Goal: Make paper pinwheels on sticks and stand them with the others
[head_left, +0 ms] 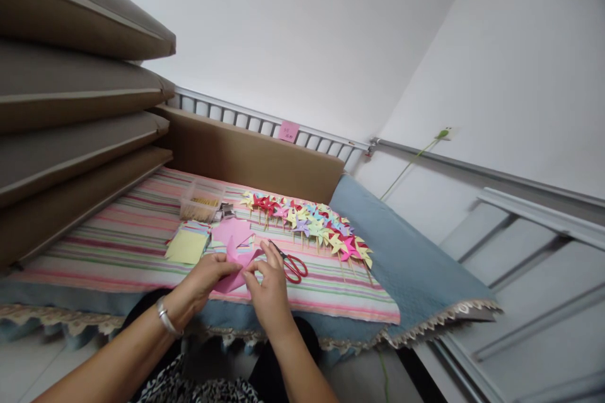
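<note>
My left hand (205,277) and my right hand (267,286) both pinch a pink paper square (236,264) that is being folded, its corners bent toward the middle. They hold it just above the near edge of the striped cloth (118,245). Red-handled scissors (292,264) lie right beside my right hand. A row of finished paper pinwheels (312,223) on sticks, in several colours, lies behind the hands.
Stacks of coloured paper squares (189,244) and a clear box of sticks (201,201) sit to the left. A cardboard panel (250,157) stands at the back. Stacked cushions (70,107) rise at left. A blue quilt (406,258) lies to the right.
</note>
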The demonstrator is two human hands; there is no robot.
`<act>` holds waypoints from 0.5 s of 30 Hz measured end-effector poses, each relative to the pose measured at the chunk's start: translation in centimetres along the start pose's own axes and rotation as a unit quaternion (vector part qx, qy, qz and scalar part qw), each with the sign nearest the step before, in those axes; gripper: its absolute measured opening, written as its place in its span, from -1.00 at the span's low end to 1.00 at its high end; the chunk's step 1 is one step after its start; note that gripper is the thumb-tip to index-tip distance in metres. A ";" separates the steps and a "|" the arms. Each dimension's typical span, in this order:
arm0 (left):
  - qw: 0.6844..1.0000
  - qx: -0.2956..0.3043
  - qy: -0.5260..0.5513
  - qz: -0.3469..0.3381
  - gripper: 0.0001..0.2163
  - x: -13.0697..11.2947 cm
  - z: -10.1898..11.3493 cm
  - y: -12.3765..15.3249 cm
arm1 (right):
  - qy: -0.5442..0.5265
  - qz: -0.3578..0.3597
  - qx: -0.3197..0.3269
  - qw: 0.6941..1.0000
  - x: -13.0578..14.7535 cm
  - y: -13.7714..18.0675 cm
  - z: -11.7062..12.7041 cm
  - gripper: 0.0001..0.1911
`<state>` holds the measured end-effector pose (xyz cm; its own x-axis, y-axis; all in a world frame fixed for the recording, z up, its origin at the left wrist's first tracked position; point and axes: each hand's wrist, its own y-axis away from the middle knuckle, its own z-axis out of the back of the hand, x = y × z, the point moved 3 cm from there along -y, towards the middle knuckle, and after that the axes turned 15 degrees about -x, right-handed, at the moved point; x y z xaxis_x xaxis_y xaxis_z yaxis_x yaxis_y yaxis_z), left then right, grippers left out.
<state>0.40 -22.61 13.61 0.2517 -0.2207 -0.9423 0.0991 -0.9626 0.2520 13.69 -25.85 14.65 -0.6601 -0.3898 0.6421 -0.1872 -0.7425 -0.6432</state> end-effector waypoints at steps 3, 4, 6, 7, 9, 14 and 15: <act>1.000 0.008 0.003 0.001 -0.82 0.3 0.1 -0.2 | 0.001 0.003 -0.004 1.000 0.1 0.0 0.0 -0.90; 1.000 0.013 0.002 0.002 -0.81 0.4 0.1 -0.3 | 0.000 0.002 -0.005 1.000 0.1 -0.1 0.0 -0.90; 1.000 0.025 0.003 0.005 -0.79 0.8 0.2 -0.6 | -0.001 -0.001 -0.005 1.000 0.2 -0.1 -0.1 -0.91; 0.999 0.034 0.005 0.006 -0.77 1.0 0.2 -0.7 | -0.001 -0.003 -0.003 1.000 0.2 -0.1 -0.1 -0.91; 0.999 0.047 0.015 0.006 -0.76 1.2 0.3 -0.8 | 0.000 -0.009 -0.001 1.000 0.2 -0.1 -0.1 -0.91; 0.996 0.066 0.043 0.032 -0.77 1.2 0.4 -0.6 | 0.002 -0.028 -0.001 1.000 0.1 -0.3 -0.2 -0.90; 0.996 0.070 0.046 0.037 -0.76 1.1 0.4 -0.5 | 0.004 -0.029 -0.001 1.000 0.1 -0.4 -0.2 -0.89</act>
<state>0.24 -22.41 12.31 0.3412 -0.2822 -0.8966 -0.0566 -0.9583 0.2801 13.53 -25.52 14.86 -0.6535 -0.3423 0.6752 -0.2273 -0.7621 -0.6063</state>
